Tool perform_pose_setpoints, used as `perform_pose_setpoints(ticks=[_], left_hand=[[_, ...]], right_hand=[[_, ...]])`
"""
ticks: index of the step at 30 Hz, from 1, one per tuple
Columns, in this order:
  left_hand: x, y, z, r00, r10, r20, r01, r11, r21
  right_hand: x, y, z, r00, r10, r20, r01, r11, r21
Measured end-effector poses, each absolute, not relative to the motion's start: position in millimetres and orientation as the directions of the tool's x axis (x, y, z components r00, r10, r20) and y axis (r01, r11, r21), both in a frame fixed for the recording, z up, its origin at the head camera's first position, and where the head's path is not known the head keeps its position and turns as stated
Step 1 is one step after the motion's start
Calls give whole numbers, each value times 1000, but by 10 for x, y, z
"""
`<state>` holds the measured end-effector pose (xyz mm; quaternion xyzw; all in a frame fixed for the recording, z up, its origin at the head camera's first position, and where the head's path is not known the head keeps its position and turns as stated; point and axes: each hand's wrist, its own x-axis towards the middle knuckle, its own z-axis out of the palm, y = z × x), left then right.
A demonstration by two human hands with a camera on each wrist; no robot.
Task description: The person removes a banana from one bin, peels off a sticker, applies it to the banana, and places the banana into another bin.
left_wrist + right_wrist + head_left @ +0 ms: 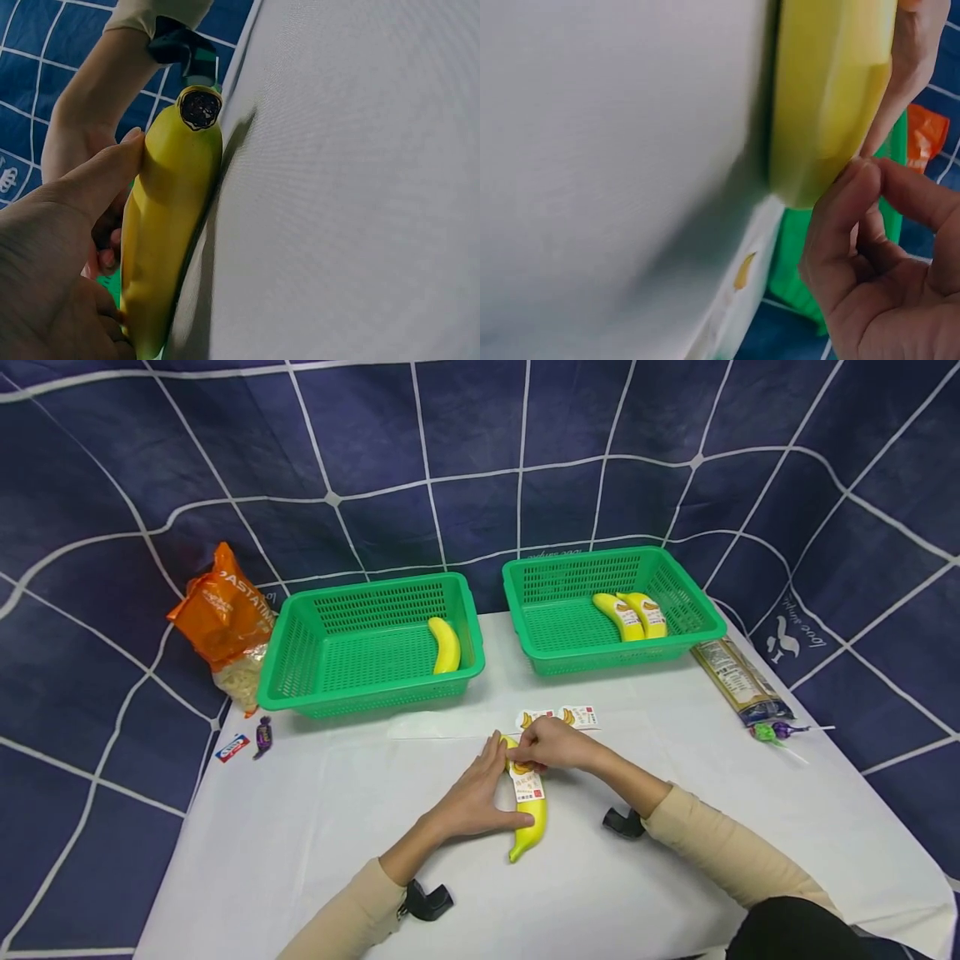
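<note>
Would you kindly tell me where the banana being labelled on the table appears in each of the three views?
Head: the banana lies at lower centre on the white table, between the left hand and right hand.
Left wrist: it fills the left-centre, its dark tip at the top.
Right wrist: its end is at the top right.
Shared landmark: the green basket, glimpsed behind the banana in both wrist views.
</note>
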<state>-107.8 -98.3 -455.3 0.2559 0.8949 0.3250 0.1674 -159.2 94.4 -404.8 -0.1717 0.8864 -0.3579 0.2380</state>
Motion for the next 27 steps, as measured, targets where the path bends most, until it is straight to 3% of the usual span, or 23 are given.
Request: perform_pose_setpoints(ticks=[16, 27], left_hand=[[-1086, -961, -4564, -821, 556, -129, 346, 665, 662], [-1087, -951, -4569, -826, 550, -125, 344, 667, 661]], right_hand=[[-1488, 1074, -4144, -803, -443, -399, -8, 676, -737], [-1326, 1169, -4159, -718, -551, -424, -39, 641, -767]])
